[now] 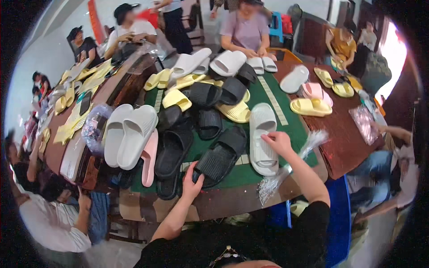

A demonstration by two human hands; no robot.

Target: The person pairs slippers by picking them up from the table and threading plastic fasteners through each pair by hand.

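My left hand grips the near end of a black ribbed slide slipper at the table's front edge. My right hand is over a light grey slide slipper, thumb and finger pinched at the edge of its strap; whatever they hold is too small to make out. Beside that slipper lies a bundle of thin white plastic strands. To the left of my left hand are another black slipper, a pink slipper and a pair of grey slippers.
Black, yellow and white slippers pile up on the green mat. A second strand bundle lies to the right, near a clear packet. A roll of clear plastic stands left. Several people sit around the tables; a blue crate is below right.
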